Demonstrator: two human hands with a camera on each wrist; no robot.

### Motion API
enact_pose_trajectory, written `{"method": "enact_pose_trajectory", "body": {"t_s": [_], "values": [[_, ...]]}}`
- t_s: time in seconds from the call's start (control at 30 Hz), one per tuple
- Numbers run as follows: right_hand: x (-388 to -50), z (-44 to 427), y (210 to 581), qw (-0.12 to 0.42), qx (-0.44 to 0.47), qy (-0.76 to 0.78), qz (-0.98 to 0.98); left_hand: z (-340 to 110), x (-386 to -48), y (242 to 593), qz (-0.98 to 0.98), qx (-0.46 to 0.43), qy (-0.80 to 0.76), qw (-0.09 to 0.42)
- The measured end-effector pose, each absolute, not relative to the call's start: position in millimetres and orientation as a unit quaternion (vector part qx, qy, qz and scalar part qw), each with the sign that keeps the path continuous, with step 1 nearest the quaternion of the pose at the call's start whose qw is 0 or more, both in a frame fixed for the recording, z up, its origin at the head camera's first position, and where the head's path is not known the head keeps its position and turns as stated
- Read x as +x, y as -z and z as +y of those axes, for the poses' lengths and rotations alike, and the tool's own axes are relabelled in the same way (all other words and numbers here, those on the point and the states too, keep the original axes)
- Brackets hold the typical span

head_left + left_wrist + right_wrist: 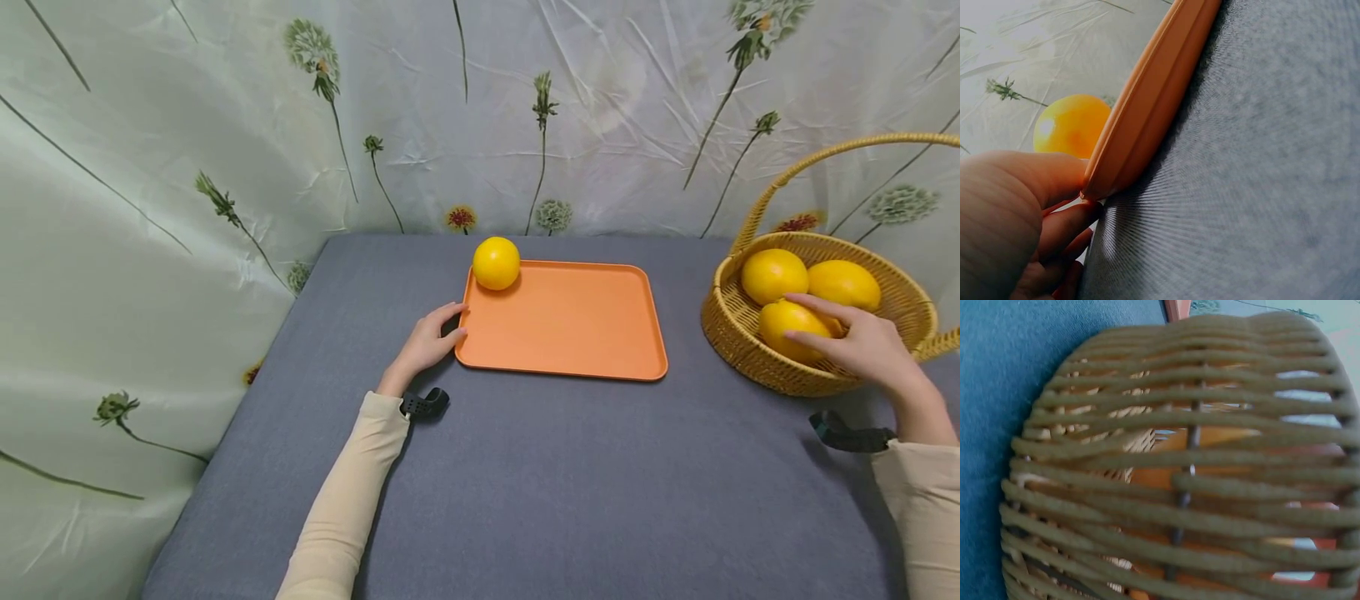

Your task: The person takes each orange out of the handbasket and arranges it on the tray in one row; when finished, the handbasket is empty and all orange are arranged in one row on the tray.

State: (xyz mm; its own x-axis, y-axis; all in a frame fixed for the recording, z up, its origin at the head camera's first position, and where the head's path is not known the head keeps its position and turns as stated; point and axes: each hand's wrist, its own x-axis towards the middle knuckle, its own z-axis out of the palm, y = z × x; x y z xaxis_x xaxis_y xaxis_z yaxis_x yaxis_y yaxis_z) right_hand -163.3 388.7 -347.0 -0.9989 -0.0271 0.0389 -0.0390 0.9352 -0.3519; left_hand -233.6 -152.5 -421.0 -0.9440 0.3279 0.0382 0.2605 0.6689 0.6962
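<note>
Left fingers [446,313] pinching edge of orange tray [570,321], right fingers [828,307] gripping yellow fruit [791,320] in wicker basket [738,352]

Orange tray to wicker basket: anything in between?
Nothing but bare grey-blue tabletop between the orange tray and the wicker basket; the head view shows it.

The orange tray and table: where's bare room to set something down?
Bare: the tray right of its yellow fruit; the grey cloth between tray and basket, and between the sleeves. Crowded: the basket, with more fruit and the right hand; the tray's left edge, gripped by the left hand.
</note>
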Motion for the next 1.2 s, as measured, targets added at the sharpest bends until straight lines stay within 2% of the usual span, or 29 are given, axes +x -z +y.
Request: {"method": "enact_pose_trajectory", "body": {"t_s": [0.57, 1.2], "values": [[-161.1, 373.2, 349.2, 0.079, -0.057, -0.268, -0.959, -151.9, -233.1, 420.5, 0.911, 0.154, -0.380, 0.046], [-159.5, 354.8, 349.2, 0.165, -0.067, -0.373, -0.911, -152.0, -234.5, 422.2, 0.913, 0.162, -0.372, 0.040]]}}
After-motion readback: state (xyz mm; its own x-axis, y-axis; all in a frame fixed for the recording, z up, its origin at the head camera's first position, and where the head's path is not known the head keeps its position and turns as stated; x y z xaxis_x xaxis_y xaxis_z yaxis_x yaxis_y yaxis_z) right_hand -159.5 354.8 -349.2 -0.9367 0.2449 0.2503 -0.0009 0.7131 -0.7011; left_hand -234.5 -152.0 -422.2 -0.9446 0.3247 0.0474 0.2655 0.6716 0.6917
